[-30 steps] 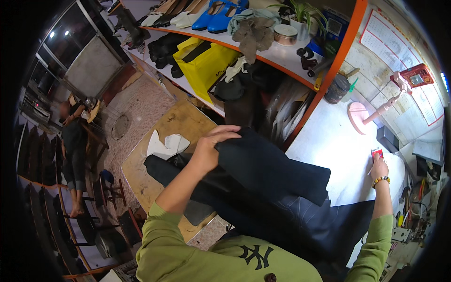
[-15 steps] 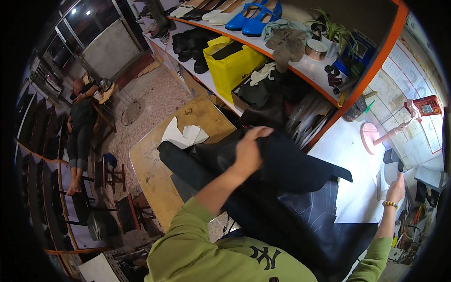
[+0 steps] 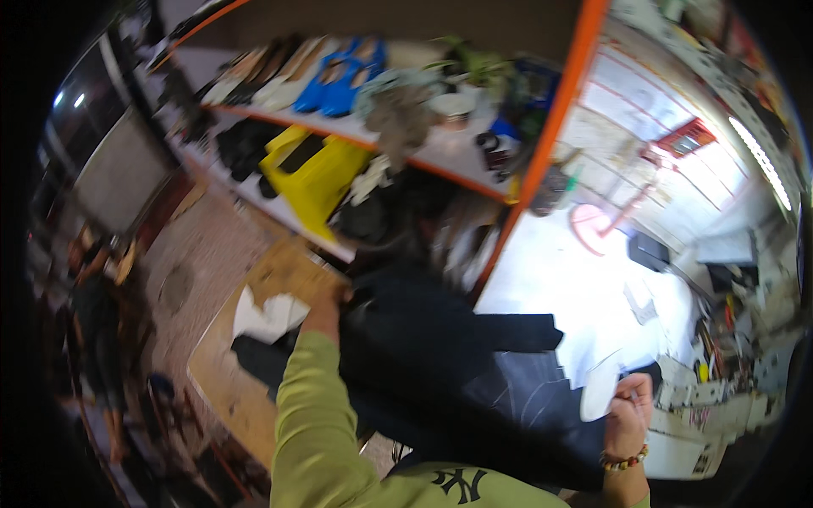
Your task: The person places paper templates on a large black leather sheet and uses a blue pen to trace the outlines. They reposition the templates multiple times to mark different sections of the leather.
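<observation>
Light glared off the white table (image 3: 542, 254) ahead and to the right of you in a crowded room. Closest to the lens, your green top (image 3: 315, 406) bordered a black sheet (image 3: 406, 347) spread in front of your body, its right part lying over the table and marked with pale lines (image 3: 521, 389). Your right hand (image 3: 628, 415), a beaded bracelet (image 3: 625, 459) at its wrist, was closed on one side of a long, rounded white piece (image 3: 600, 389), which tilted above the sheet's right side. Your left hand (image 3: 333, 296) reached the sheet's far left edge; blur made it impossible to tell how far its fingers were closed or whether they had hold of it. Under the sheet's left end stood a wooden table (image 3: 216, 364), with white scraps (image 3: 269, 313) just beside the sheet. Farther off on the white table, a pink stand (image 3: 593, 230) rose near a black box (image 3: 649, 251). Beyond, an orange-edged shelf (image 3: 550, 118) bore a yellow bag (image 3: 329, 180) below and blue shoes (image 3: 341, 85), rags (image 3: 398, 114) and a plant (image 3: 484, 69) above. Well apart at left was another person (image 3: 97, 313) in dark clothes.
</observation>
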`<control>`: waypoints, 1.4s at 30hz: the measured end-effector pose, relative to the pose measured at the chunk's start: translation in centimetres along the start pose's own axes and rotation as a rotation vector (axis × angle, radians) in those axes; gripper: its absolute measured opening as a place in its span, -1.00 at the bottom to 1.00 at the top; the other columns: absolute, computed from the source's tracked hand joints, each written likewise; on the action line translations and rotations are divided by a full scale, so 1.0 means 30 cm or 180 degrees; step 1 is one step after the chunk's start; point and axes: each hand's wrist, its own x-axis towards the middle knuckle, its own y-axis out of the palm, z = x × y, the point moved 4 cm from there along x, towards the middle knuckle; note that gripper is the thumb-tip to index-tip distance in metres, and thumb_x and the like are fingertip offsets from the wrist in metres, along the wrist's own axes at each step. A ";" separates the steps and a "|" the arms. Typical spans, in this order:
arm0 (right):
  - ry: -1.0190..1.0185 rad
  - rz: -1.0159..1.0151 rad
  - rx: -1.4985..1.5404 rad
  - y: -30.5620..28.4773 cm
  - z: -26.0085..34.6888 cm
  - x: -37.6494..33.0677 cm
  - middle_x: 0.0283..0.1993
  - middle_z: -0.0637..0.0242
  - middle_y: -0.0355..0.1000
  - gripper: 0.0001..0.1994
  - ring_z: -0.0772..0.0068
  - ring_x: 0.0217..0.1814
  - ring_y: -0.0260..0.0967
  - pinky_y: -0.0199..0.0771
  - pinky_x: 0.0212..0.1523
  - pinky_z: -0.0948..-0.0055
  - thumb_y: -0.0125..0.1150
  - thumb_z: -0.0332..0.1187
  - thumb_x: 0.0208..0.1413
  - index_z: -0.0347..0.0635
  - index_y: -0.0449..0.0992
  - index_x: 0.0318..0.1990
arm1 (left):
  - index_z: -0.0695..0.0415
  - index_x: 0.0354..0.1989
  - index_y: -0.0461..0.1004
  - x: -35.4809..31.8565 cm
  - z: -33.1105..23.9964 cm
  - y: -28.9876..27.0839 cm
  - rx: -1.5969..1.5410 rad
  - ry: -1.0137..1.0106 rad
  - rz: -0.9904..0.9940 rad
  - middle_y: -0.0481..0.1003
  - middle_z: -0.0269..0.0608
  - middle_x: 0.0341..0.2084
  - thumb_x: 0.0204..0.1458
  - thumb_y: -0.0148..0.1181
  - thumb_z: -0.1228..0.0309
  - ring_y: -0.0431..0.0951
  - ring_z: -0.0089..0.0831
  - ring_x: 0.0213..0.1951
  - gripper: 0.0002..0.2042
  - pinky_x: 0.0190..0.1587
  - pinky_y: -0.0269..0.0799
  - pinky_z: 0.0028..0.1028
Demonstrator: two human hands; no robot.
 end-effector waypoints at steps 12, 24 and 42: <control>0.0095 -0.0345 0.0134 -0.017 -0.140 -0.100 -0.31 0.34 0.39 -0.74 0.60 -0.29 0.29 0.31 -0.17 0.59 0.11 -0.58 -0.11 -0.23 0.36 -0.18 | 0.21 0.07 0.52 -0.071 0.006 0.143 0.0421 -0.0176 -0.0087 0.53 0.14 -0.05 0.12 0.09 0.28 0.52 -0.03 0.01 -0.61 0.09 0.42 -0.22; -0.0023 0.0186 -0.0034 0.034 -0.182 -0.066 -0.29 0.42 0.31 -0.74 0.67 -0.29 0.22 0.24 -0.21 0.66 0.00 -0.58 -0.01 -0.20 0.32 -0.12 | 0.34 -0.06 0.55 -0.666 0.059 -0.147 -0.2849 -0.0981 -0.2336 0.62 -0.04 -0.29 0.11 0.30 0.34 0.58 -0.42 -0.25 -0.67 -0.10 0.44 -0.44; -0.0101 0.0295 -0.0011 0.089 -0.169 -0.062 -0.29 0.42 0.30 -0.76 0.67 -0.28 0.23 0.23 -0.16 0.67 -0.04 -0.61 0.00 -0.19 0.32 -0.13 | 0.29 -0.18 0.61 -0.736 0.284 -0.449 -0.4113 -0.0630 -0.3420 0.62 -0.24 -0.34 0.15 0.23 0.46 0.56 -0.45 -0.35 -0.84 -0.21 0.46 -0.47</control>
